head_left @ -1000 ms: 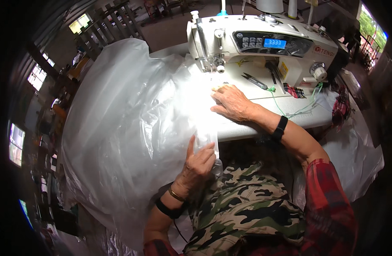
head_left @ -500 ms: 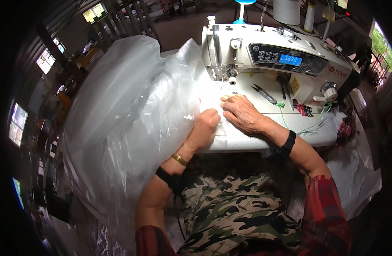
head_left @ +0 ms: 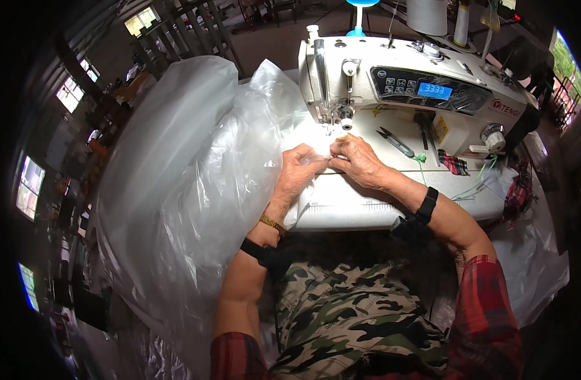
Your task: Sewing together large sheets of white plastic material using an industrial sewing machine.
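Observation:
A large translucent plastic sheet [head_left: 195, 171] billows over the left side of the table and hangs down toward the floor. At its right edge my left hand [head_left: 298, 168] pinches the plastic between thumb and fingers. Against those fingertips, my right hand [head_left: 360, 163] is also closed on the edge of the sheet. Both hands sit just in front of the needle area of a white sewing machine [head_left: 360, 66]. Bright lamp light washes out the plastic under the needle, so its exact edge there is hard to make out.
Thread snips [head_left: 397, 142] lie on the machine bed to the right of my hands, beside green thread [head_left: 423, 166] and a plaid scrap [head_left: 453, 164]. A thread cone [head_left: 428, 18] stands behind the machine. More plastic [head_left: 531, 266] hangs at the lower right.
My left hand has turned and come up against my right fingertips, its thumb now pointing right. The right hand has shifted slightly, and the sheet's peak has moved left.

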The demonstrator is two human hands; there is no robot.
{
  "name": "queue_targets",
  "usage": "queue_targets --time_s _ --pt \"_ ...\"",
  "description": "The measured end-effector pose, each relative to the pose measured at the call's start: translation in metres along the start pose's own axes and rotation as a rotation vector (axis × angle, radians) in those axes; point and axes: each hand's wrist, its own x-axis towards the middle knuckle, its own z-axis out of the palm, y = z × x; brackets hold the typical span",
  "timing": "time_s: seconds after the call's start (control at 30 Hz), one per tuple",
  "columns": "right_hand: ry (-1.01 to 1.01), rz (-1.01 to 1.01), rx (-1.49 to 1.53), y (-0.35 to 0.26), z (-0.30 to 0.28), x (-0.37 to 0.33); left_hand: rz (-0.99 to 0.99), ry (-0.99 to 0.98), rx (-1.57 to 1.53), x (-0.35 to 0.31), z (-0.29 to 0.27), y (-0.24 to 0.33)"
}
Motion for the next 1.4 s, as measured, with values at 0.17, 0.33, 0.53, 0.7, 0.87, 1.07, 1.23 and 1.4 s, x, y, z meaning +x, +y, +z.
queue_targets --time_s 0.17,0.33,0.53,0.7,0.87,1.07,1.23,1.4 --pt "-0.018 0.019 0.040 -0.002 -0.002 0.002 -0.005 -0.002 -0.099 0.003 -0.005 -0.007" --pt "-0.038 0.047 0.027 0.006 0.002 -0.001 0.056 0.067 0.170 0.006 -0.004 -0.009" --pt "-0.036 -0.029 0.063 0.003 -0.002 -0.003 -0.083 0.053 0.093 0.007 -0.003 0.001" --pt "0.066 0.052 0.169 0.004 0.002 -0.005 -0.033 0.038 0.254 0.008 -0.004 -0.002" --pt "0.120 -0.033 0.188 0.003 0.005 -0.005 -0.133 0.050 0.248 0.010 -0.001 -0.004" --pt "0.047 -0.039 0.031 -0.001 -0.004 -0.006 0.009 0.123 -0.038 0.004 0.003 0.003" --pt "0.022 0.008 0.050 0.000 -0.005 -0.008 0.339 0.048 0.436 -0.007 -0.003 0.007" --pt "-0.015 0.031 0.081 -0.001 -0.004 -0.008 0.490 0.002 0.704 -0.005 -0.007 0.002"
